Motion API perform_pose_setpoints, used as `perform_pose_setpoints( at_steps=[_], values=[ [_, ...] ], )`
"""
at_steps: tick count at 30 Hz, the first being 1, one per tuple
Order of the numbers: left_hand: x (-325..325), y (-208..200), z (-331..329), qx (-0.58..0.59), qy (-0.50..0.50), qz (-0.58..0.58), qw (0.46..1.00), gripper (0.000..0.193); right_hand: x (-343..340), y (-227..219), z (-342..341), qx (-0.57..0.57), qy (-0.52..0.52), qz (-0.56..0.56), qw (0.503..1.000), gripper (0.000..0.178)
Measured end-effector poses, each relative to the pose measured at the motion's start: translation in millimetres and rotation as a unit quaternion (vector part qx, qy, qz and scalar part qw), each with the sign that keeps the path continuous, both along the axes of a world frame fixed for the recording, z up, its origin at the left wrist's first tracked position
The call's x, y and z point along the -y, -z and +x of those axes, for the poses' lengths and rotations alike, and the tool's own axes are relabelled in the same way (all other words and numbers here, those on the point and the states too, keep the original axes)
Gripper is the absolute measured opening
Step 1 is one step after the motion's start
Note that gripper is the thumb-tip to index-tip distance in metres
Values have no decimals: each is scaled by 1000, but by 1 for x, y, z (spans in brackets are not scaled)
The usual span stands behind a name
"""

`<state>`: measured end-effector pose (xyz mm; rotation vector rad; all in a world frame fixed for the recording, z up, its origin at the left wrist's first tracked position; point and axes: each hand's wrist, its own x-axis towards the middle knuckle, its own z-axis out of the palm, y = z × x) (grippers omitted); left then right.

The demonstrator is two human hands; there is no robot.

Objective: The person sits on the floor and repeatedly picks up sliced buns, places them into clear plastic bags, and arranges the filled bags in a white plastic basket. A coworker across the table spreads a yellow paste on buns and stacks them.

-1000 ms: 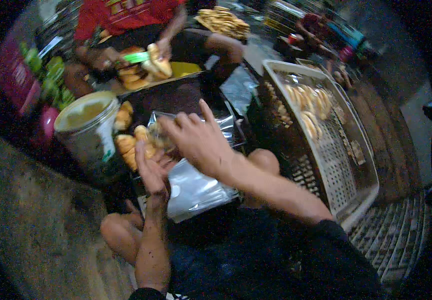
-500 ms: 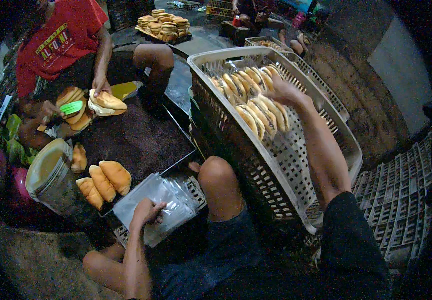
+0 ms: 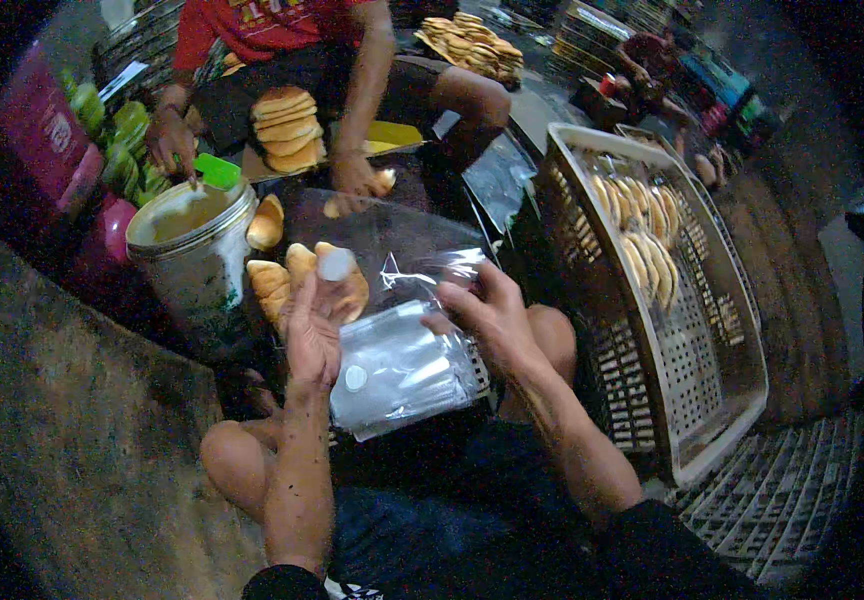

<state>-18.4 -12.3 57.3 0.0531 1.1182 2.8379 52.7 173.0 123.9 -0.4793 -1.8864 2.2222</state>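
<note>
A clear plastic bag is stretched between my two hands above a stack of the same bags. My left hand grips its left side, beside a round white sticker, with the fingers slightly blurred. At the other side, my right hand pinches the bag between thumb and fingers. Behind the bag, partly seen through it, lie several bread rolls on the dark tabletop. One more roll rests beside the bucket.
On my right stands a plastic crate with rows of bagged filled rolls. A bucket of spread stands left. Across from me, a person in a red shirt holds a green spatula near stacked bread. More bread is piled farther back.
My right hand has left the rolls in the crate and come over the bag stack. A single bag is now lifted between both hands. The view has swung left.
</note>
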Motion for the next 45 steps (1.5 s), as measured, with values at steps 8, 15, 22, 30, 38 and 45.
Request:
perform_pose_setpoints(
  at_steps=[8,15,22,30,38,45],
  values=[
    [19,-1,-25,73,-295,-220,927,46,-11,79,-50,-170,-10,253,952,43],
    [36,20,-39,153,-302,-133,931,80,13,167,-112,94,-114,612,777,80],
    [54,39,-57,27,-334,-190,923,73,-93,39,-70,22,-5,179,984,59],
    [18,14,-26,-71,11,-169,983,71,-78,-20,-47,-28,-188,181,965,63],
    [23,14,-3,75,-37,22,996,54,35,5,-40,-329,-24,444,833,33],
    [-2,18,6,158,5,131,979,49,57,-23,-20,-274,-27,632,725,76]
  ],
)
